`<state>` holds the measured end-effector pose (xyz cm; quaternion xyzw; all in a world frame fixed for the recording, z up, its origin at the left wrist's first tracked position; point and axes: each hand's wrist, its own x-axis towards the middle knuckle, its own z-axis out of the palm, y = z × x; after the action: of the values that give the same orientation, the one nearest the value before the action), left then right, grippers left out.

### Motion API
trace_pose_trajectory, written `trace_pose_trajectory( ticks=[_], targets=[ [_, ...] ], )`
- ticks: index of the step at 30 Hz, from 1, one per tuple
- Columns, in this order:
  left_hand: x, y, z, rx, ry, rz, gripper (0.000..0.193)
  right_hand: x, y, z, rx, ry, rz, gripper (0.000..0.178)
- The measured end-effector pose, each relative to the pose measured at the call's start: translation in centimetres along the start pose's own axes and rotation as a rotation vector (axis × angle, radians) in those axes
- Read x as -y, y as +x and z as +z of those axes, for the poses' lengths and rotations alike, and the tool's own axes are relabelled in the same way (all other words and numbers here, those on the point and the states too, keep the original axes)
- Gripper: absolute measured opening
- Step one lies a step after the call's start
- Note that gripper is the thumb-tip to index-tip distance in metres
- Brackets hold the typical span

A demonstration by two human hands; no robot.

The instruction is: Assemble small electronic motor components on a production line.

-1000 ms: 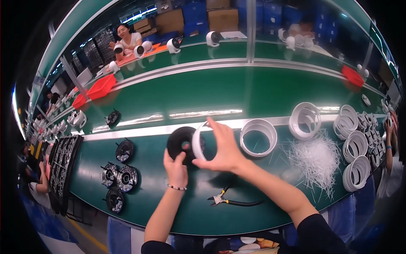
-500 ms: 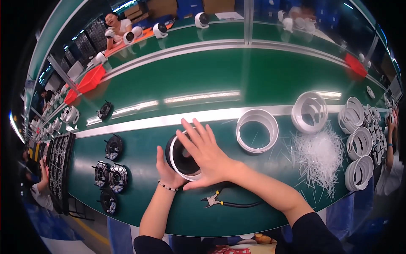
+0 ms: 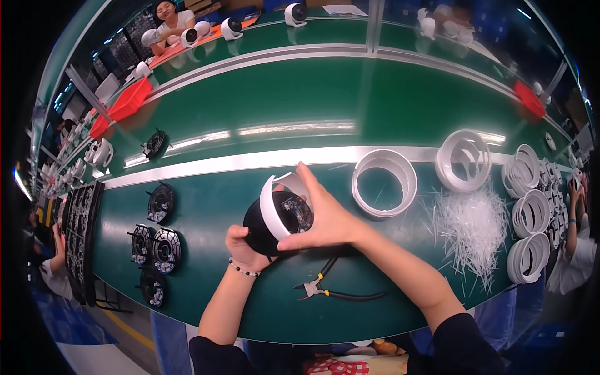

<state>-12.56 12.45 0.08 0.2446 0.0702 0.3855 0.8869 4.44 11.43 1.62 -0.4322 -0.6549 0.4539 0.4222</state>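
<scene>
Near the front middle of the bench, my left hand (image 3: 249,253) cups a black round base (image 3: 257,226) from its left and underside. A white plastic ring (image 3: 270,209) stands tilted over that base, and my right hand (image 3: 328,215) grips it with the thumb at its lower edge and the fingers behind. Through the ring a small circuit board (image 3: 299,209) shows on the black part. Whether ring and base are joined cannot be seen. Just below my hands lie diagonal cutters (image 3: 324,291) with black and yellow handles, jaws pointing left.
Several black round bases (image 3: 166,250) sit on the left, beside a black rack (image 3: 81,231). Two white rings (image 3: 409,194) stand to the right, near a heap of clear thin strips (image 3: 475,231) and stacked white rings (image 3: 528,257). Beyond runs a green conveyor (image 3: 281,94); co-workers sit around.
My right hand has gone from lying spread over the ring to gripping its side. The ring has tipped up, uncovering the circuit board. The view has shifted slightly.
</scene>
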Motion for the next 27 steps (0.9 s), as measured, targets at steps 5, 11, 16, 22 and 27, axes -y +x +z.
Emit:
trace_pose_trajectory(
  ticks=[5, 11, 16, 22, 27],
  targets=[
    [-0.6, -0.7, -2.2, 0.013, 0.009, 0.027, 0.088, 0.3, 0.3, -0.5, -0.137, 0.009, -0.032, 0.107],
    [-1.0, -0.2, -1.5, -0.121, 0.047, 0.194, 0.081, 0.6, -0.6, 0.8, -0.171, -0.026, -0.075, 0.111],
    [-0.7, -0.8, -1.6, -0.092, 0.193, 0.169, 0.079, 1.2, -0.9, 3.2, -0.155, -0.228, -0.118, 0.121],
    [-0.2, -1.0, -2.0, -0.112, 0.227, 0.138, 0.084, 1.4, -1.0, 4.6, -0.194, -0.358, -0.174, 0.122],
    [0.6, -0.1, -1.4, -0.105, 0.382, 0.189, 0.096, 1.3, -1.0, 4.6, -0.224, -0.364, -0.074, 0.121]
  ],
)
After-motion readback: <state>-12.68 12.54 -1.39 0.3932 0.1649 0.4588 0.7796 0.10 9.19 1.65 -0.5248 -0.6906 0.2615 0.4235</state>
